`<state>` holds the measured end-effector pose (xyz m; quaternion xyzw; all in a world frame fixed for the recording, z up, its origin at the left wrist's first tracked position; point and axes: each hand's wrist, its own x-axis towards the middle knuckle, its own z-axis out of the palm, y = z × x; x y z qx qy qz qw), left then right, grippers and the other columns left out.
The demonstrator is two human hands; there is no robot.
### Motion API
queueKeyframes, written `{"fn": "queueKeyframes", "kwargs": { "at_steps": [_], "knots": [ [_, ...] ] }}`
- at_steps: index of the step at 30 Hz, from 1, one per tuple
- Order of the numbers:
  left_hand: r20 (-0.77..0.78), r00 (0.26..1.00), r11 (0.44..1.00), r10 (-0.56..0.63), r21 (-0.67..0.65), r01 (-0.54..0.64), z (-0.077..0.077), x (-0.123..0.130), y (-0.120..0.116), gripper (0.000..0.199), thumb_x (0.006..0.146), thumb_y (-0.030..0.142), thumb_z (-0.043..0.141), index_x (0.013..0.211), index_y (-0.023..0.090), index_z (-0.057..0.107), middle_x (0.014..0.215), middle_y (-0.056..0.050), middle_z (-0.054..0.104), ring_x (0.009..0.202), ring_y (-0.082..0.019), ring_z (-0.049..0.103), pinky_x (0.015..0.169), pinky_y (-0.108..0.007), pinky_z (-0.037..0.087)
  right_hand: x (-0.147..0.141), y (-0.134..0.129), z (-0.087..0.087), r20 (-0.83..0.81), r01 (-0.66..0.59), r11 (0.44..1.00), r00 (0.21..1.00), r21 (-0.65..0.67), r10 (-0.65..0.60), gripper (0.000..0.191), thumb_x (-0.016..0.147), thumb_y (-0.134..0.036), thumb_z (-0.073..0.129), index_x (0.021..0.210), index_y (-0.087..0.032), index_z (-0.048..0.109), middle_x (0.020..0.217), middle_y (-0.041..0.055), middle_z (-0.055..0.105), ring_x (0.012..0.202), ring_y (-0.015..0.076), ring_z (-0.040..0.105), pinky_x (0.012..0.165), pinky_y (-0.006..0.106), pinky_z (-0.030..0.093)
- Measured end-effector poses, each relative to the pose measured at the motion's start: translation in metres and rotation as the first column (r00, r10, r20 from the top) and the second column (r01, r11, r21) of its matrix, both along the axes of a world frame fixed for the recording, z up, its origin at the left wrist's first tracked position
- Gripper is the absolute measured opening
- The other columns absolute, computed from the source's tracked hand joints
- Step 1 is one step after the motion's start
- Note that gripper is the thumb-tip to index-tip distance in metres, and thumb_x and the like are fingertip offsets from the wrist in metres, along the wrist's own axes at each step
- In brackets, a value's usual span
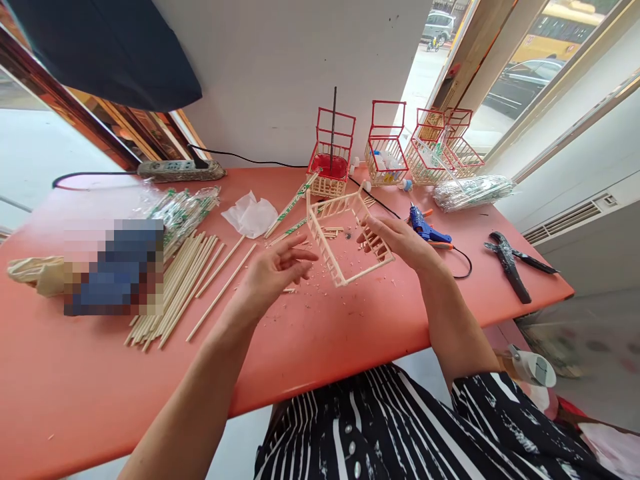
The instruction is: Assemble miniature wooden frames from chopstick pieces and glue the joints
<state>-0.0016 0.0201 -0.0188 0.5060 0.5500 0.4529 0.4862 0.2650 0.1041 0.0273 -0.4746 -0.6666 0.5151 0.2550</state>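
Note:
A small open frame of pale wooden sticks [327, 248] is tilted above the table, in the middle of the head view. My right hand [387, 237] grips its right side, with the fingers partly behind the rungs. To the left of the frame is my left hand [281, 268], apart from it, fingers loosely bent with nothing between them. Short stick pieces [333, 232] and crumbs lie beneath and around the frame. A blue hot glue gun [429, 227] rests just beyond my right hand.
Loose sticks [173, 290] lie left on the red table [280, 353], near plastic-wrapped sticks [187, 210] and a white crumpled sheet [250, 215]. Red-trimmed stick baskets [386, 148] stand along the back, one holding a dark upright rod [333, 127]. Black-handled pliers [510, 270] lie right. A power strip [175, 171] sits back left.

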Motion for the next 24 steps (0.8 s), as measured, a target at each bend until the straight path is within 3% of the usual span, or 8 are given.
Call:
{"fn": "queueKeyframes", "kwargs": {
  "at_steps": [3, 6, 10, 13, 16, 19, 21, 24],
  "knots": [
    [-0.118, 0.967, 0.973, 0.224, 0.077, -0.216, 0.001, -0.006, -0.001, 0.037, 0.079, 0.046, 0.074, 0.098, 0.015, 0.079, 0.078, -0.008, 0.078, 0.062, -0.015, 0.063, 0.064, -0.030, 0.055, 0.009, 0.004, 0.003, -0.091, 0.087, 0.996, 0.992, -0.017, -0.088, 0.064, 0.091, -0.079, 0.063, 0.108, -0.018, 0.074, 0.099, 0.0107, 0.079, 0.077, 0.0197, 0.072, 0.058, 0.026, 0.050],
    [-0.300, 0.898, 0.945, 0.323, 0.154, -0.289, 0.003, -0.007, -0.003, 0.027, 0.082, 0.047, 0.069, 0.075, 0.020, 0.073, 0.065, -0.001, 0.070, 0.061, -0.016, 0.061, 0.066, -0.029, 0.052, 0.017, 0.007, 0.009, -0.181, 0.179, 0.982, 0.966, -0.052, -0.186, 0.069, 0.088, -0.081, 0.064, 0.115, -0.018, 0.073, 0.102, 0.0130, 0.078, 0.078, 0.0198, 0.072, 0.061, 0.028, 0.053],
    [-0.503, 0.797, 0.939, 0.334, 0.249, -0.237, 0.004, 0.000, -0.005, 0.029, 0.087, 0.046, 0.062, 0.071, 0.022, 0.069, 0.064, 0.001, 0.067, 0.064, -0.018, 0.060, 0.071, -0.031, 0.049, 0.025, 0.008, 0.018, -0.192, 0.225, 0.972, 0.953, -0.073, -0.235, 0.080, 0.090, -0.086, 0.051, 0.127, -0.019, 0.071, 0.103, 0.0148, 0.077, 0.086, 0.0241, 0.076, 0.066, 0.033, 0.058],
    [-0.549, 0.778, 0.939, 0.305, 0.308, -0.150, 0.003, 0.008, -0.006, 0.026, 0.091, 0.041, 0.059, 0.087, 0.022, 0.075, 0.086, -0.004, 0.076, 0.081, -0.021, 0.068, 0.083, -0.034, 0.053, 0.028, 0.009, 0.019, -0.195, 0.230, 0.971, 0.951, -0.067, -0.239, 0.079, 0.093, -0.085, 0.046, 0.131, -0.020, 0.071, 0.099, 0.0137, 0.077, 0.089, 0.0261, 0.076, 0.067, 0.035, 0.059],
    [-0.477, 0.853, 0.932, 0.211, 0.363, -0.028, 0.002, 0.018, -0.007, 0.040, 0.093, 0.042, 0.061, 0.125, 0.022, 0.074, 0.132, -0.013, 0.073, 0.111, -0.025, 0.069, 0.095, -0.039, 0.056, 0.027, 0.009, 0.017, -0.243, 0.225, 0.970, 0.940, -0.089, -0.240, 0.077, 0.092, -0.083, 0.051, 0.129, -0.019, 0.072, 0.099, 0.0136, 0.077, 0.087, 0.0249, 0.076, 0.066, 0.034, 0.058],
    [-0.204, 0.978, 0.956, -0.033, 0.279, 0.090, 0.003, 0.033, -0.007, 0.074, 0.090, 0.042, 0.066, 0.160, 0.031, 0.046, 0.168, -0.016, 0.045, 0.114, -0.024, 0.069, 0.087, -0.038, 0.060, 0.023, 0.008, 0.015, -0.240, 0.203, 0.973, 0.945, -0.113, -0.225, 0.078, 0.091, -0.086, 0.051, 0.127, -0.019, 0.073, 0.102, 0.0136, 0.077, 0.087, 0.0239, 0.076, 0.066, 0.034, 0.058],
    [0.017, 0.982, 0.964, -0.191, 0.193, 0.184, 0.006, 0.044, -0.005, 0.085, 0.086, 0.041, 0.071, 0.163, 0.035, 0.039, 0.171, -0.017, 0.040, 0.104, -0.021, 0.070, 0.078, -0.035, 0.060, 0.020, 0.007, 0.014, -0.205, 0.188, 0.975, 0.956, -0.116, -0.209, 0.079, 0.091, -0.089, 0.048, 0.125, -0.021, 0.074, 0.103, 0.0133, 0.078, 0.088, 0.0251, 0.076, 0.065, 0.035, 0.057],
    [0.186, 0.913, 0.931, -0.364, 0.104, 0.350, 0.014, 0.057, -0.005, 0.062, 0.082, 0.043, 0.077, 0.139, 0.024, 0.064, 0.138, -0.017, 0.069, 0.087, -0.019, 0.069, 0.070, -0.033, 0.056, 0.016, 0.007, 0.013, -0.135, 0.171, 0.981, 0.974, -0.089, -0.182, 0.079, 0.091, -0.092, 0.042, 0.119, -0.025, 0.075, 0.104, 0.0127, 0.079, 0.091, 0.0282, 0.077, 0.065, 0.037, 0.057]
  ]
}}
